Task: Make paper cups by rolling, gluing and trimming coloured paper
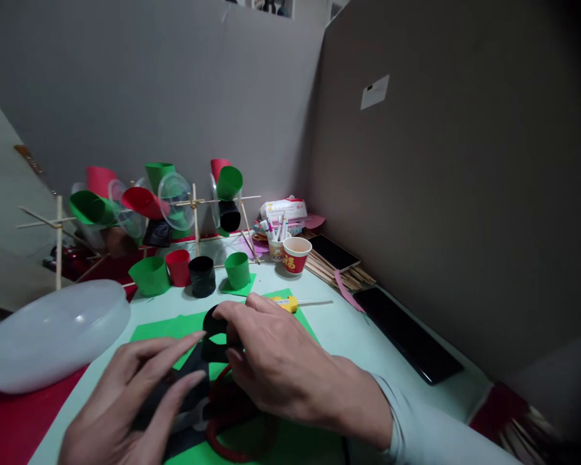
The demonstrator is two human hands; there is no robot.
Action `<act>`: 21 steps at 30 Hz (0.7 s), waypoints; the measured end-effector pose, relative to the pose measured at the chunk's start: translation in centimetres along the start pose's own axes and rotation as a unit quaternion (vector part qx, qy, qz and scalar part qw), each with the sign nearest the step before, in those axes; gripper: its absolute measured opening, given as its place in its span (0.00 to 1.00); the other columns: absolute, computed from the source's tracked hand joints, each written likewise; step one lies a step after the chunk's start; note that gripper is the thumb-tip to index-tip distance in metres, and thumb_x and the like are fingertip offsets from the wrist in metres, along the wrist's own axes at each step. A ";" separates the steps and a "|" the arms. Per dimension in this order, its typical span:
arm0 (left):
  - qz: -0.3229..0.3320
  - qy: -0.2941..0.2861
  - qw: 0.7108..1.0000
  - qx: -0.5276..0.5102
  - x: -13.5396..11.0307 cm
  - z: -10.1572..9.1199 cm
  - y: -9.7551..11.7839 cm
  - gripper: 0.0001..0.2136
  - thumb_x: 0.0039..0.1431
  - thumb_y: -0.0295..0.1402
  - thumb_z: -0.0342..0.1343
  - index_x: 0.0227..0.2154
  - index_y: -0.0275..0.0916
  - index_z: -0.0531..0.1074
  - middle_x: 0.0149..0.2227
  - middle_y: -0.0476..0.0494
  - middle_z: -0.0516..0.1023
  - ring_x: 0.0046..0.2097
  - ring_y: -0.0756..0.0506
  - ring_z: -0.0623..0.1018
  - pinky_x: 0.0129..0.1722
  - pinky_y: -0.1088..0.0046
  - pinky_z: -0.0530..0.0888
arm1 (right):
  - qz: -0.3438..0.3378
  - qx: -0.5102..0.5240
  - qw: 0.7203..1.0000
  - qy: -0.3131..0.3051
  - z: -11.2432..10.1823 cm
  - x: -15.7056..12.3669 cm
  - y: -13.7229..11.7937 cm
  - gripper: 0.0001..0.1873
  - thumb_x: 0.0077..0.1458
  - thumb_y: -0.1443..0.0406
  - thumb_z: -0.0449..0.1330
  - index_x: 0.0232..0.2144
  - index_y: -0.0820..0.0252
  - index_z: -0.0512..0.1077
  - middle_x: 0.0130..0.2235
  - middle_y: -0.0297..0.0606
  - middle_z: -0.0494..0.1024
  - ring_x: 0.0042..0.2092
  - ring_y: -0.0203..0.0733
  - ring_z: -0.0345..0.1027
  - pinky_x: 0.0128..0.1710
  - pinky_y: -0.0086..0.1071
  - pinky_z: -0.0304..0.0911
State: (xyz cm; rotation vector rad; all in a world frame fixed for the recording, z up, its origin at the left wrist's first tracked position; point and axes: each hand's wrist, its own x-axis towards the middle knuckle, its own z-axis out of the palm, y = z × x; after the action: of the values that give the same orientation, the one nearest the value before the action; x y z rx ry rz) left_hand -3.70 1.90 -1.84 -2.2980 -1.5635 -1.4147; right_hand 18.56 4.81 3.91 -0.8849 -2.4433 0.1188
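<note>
my left hand (pixel 135 394) and right hand (pixel 281 368) fingers pinch the black strip (pixel 214 332); if i slacken, its loop could spring open.

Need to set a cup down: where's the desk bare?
Bare pale tabletop lies between the green paper sheet and the flat black tablet. Crowded: the paper-cup row behind, and the front, where left hand and right hand hold a black paper strip.

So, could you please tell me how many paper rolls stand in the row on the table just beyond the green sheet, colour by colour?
Green rolls: 2
Red roll: 1
Black roll: 1
Total: 4
</note>
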 end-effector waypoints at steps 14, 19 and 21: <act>-0.068 -0.071 0.987 -0.130 0.3 0.3 0.1 0.03 0.65 0.38 0.60 0.38 0.56 0.78 0.38 0.56 0.74 0.41 0.51 0.77 0.42 0.83 0.70 | 0.041 0.195 0.978 0.066 2.9 -0.7 2.0 0.31 0.62 0.67 0.59 0.64 0.64 0.55 0.59 0.53 0.72 0.55 0.51 0.68 0.56 0.46 0.66; -0.091 -0.058 0.982 -0.155 0.4 0.5 0.4 0.03 0.62 0.39 0.61 0.36 0.55 0.80 0.37 0.56 0.76 0.39 0.51 0.78 0.41 0.83 0.70 | 0.105 0.211 0.971 0.033 3.5 -1.0 2.0 0.32 0.66 0.64 0.58 0.67 0.62 0.53 0.58 0.52 0.75 0.57 0.51 0.71 0.57 0.48 0.67; -0.115 -0.055 0.978 -0.166 0.5 0.5 0.4 0.03 0.61 0.40 0.61 0.34 0.55 0.81 0.36 0.56 0.76 0.38 0.51 0.78 0.41 0.84 0.70 | 0.116 0.212 0.970 0.021 3.6 -0.9 1.8 0.31 0.68 0.64 0.56 0.68 0.63 0.53 0.58 0.52 0.75 0.58 0.51 0.71 0.57 0.48 0.67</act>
State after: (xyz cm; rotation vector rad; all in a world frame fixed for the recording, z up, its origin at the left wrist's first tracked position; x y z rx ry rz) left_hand -3.02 2.29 -1.61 -2.4779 -1.7972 -1.7498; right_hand 18.34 5.96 -0.01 -0.9550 -2.1452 0.6714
